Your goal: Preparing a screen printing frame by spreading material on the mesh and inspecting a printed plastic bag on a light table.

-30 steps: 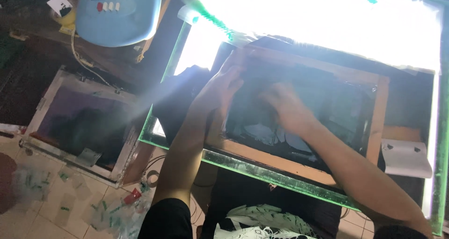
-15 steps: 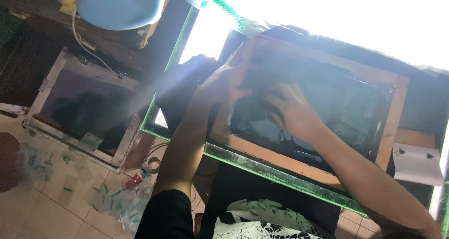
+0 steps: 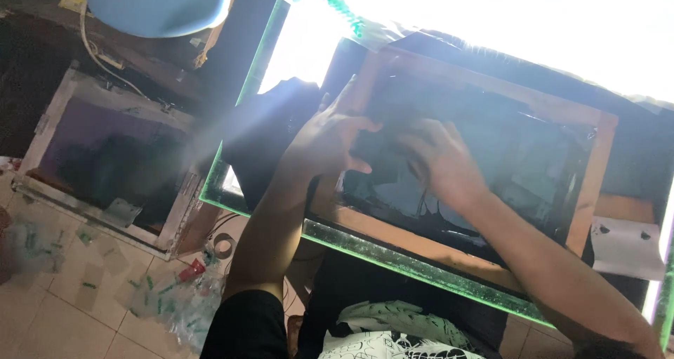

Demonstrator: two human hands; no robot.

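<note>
On the lit glass worktop [image 3: 393,257] with its green edge, a wooden-framed screen with a dark mesh [image 3: 484,169] lies flat, and both hands rest on it. The left hand [image 3: 330,138] lies open, palm down, over the frame's near-left corner, fingers spread onto the mesh and gripping nothing. The right hand [image 3: 439,159], just beside it, is also released and flat, fingertips pressing into the mesh a little further in. A dark cloth or sheet [image 3: 270,138] lies immediately outboard of the left hand, touching the frame.

Judgement on the step in hand: flat pressing over the mesh is best done with even palm weight and the frame held square against the glass, so that it does not slide toward the near edge.

Count: two hands; one screen under them; one further wooden-framed screen with a purple-dark mesh [image 3: 105,155], well apart beyond the left hand and lower down; one pale blue rounded plastic object [image 3: 158,4] beyond that; one white paper scrap [image 3: 621,247] past the right forearm. Floor litter is too blurred to count.
</note>
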